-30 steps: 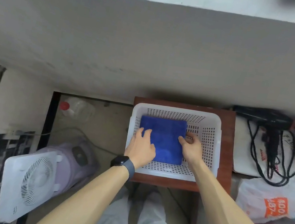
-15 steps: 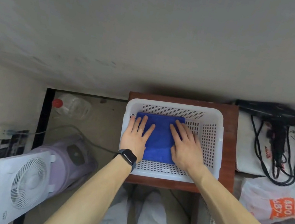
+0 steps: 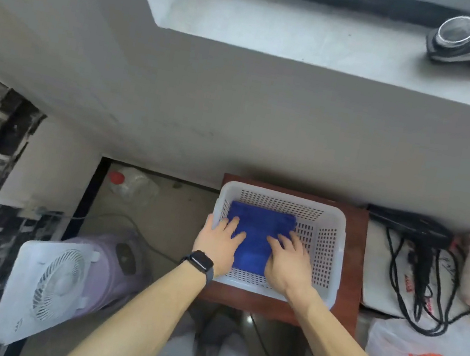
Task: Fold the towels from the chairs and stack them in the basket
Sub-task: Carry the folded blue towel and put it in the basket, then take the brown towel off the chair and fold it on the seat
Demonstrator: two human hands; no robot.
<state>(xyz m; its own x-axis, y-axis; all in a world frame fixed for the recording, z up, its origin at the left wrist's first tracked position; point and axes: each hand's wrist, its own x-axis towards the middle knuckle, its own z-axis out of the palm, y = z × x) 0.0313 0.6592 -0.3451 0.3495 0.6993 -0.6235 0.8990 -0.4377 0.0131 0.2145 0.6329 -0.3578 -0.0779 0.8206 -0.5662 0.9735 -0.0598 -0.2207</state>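
Right, I have both palms flat on the folded blue towel (image 3: 260,229) — left hand (image 3: 217,245) and right hand (image 3: 288,261), fingers straight and spread, gripping nothing. The towel lies on the floor of the white perforated basket (image 3: 284,194), against the basket's left wall; I see nothing else inside. I judge it soft, light, limp and not slippery — best taken along a folded edge with both hands, or it may sag open.

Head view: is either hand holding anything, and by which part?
Nothing is gripped. The left hand and right hand rest flat, fingers straight, on the folded blue towel in the basket.
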